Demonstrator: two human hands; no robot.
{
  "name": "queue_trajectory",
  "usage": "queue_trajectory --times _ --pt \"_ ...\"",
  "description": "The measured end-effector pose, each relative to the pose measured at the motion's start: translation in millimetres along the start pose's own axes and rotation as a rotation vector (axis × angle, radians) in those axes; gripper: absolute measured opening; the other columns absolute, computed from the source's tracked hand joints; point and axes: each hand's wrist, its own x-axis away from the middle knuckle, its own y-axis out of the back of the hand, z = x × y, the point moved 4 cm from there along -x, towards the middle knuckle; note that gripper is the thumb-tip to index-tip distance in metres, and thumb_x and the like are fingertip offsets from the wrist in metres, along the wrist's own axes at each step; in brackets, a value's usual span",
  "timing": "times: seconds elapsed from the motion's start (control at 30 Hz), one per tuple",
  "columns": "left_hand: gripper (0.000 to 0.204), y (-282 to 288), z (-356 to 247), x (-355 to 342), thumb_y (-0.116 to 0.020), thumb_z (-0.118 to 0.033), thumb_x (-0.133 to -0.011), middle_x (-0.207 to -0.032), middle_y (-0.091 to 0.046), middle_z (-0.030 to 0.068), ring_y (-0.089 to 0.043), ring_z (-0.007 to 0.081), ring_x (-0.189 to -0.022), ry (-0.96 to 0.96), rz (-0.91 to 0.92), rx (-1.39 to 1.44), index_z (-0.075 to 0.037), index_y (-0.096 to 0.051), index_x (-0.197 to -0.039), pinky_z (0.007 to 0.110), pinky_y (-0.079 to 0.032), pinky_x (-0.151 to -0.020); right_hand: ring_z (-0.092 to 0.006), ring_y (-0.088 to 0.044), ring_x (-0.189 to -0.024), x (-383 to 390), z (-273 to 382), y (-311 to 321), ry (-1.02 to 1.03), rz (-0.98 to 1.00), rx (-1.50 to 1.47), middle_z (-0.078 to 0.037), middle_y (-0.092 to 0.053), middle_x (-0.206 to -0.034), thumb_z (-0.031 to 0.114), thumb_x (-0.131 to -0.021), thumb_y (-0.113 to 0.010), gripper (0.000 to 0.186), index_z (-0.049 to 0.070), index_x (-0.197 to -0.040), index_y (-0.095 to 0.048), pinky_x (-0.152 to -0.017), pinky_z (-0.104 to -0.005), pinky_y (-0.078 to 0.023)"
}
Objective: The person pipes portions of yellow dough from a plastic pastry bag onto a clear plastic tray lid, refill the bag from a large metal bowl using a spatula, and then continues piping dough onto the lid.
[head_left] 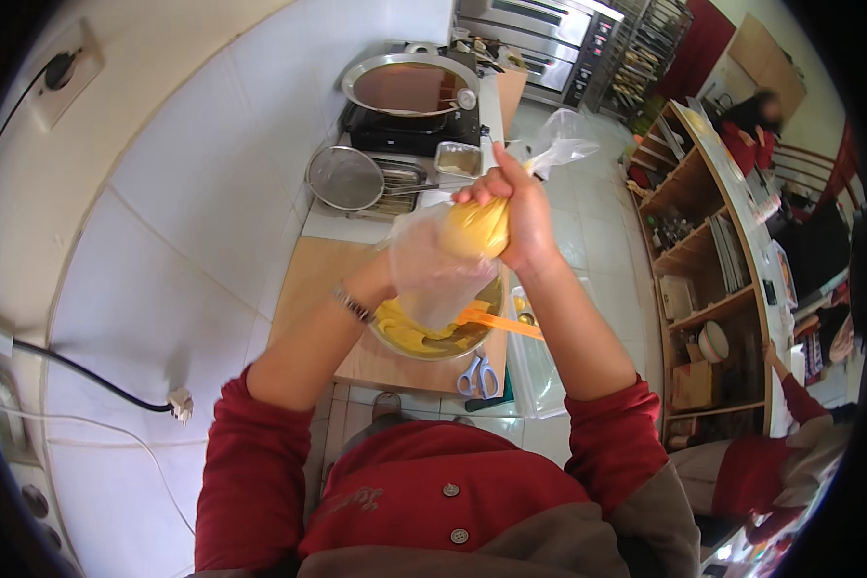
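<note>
My right hand [528,214] is wrapped around a clear plastic piping bag [477,229] filled with a soft yellow mixture. The bag's twisted, see-through end sticks out past my thumb, up and to the right. Loose translucent plastic at its other end covers most of my left hand [385,273], whose fingers are hidden. Below both hands stands a metal bowl [438,355] with more yellow mixture [403,332] inside. An orange spatula [503,322] leans in it, its handle over the right rim.
The bowl rests on a wooden board [308,279]; blue-handled scissors [478,378] and a clear plastic container [539,380] lie near it. Beyond are a strainer [346,179] and a wide pan of brown liquid [405,89] on a black stove. Other people stand by wooden shelves [713,279] at right.
</note>
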Motion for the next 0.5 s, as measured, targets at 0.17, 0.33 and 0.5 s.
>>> queue_trajectory --times 0.17,0.33,0.5 --pt "0.045 -5.1 8.2 -30.2 -0.072 -0.027 -0.073 -0.092 -0.057 -0.0004 -0.053 0.0074 -0.079 0.082 0.199 0.195 -0.008 -0.054 -0.110 0.024 -0.045 -0.066 -0.0230 -0.053 -0.063 -22.0 6.6 25.9 -0.128 -0.023 -0.170 -0.005 -0.044 -0.053 0.030 -0.090 -0.046 0.046 0.015 -0.049 -0.031 -0.072 -0.0381 -0.046" --pt "0.050 -7.6 11.5 -36.4 -0.070 -0.038 -0.070 -0.081 -0.058 0.0006 -0.052 0.0088 -0.060 0.096 0.192 0.038 -0.008 -0.056 -0.107 0.023 -0.041 -0.044 -0.0227 -0.053 -0.063 -29.5 12.0 38.2 -0.250 0.000 -0.338 -0.003 -0.045 -0.050 0.029 -0.090 -0.045 0.048 0.015 -0.046 -0.033 -0.074 -0.0379 -0.046" --pt "0.051 -13.1 1.8 -43.2 -0.070 -0.038 -0.068 -0.075 -0.057 0.0029 -0.050 0.0112 -0.051 0.166 0.242 -0.044 -0.010 -0.054 -0.107 0.023 -0.038 -0.037 -0.0230 -0.053 -0.064 -33.3 20.0 55.1 -0.245 -0.061 -0.218 -0.006 -0.046 -0.049 0.030 -0.090 -0.042 0.049 0.010 -0.046 -0.043 -0.074 -0.0373 -0.046"
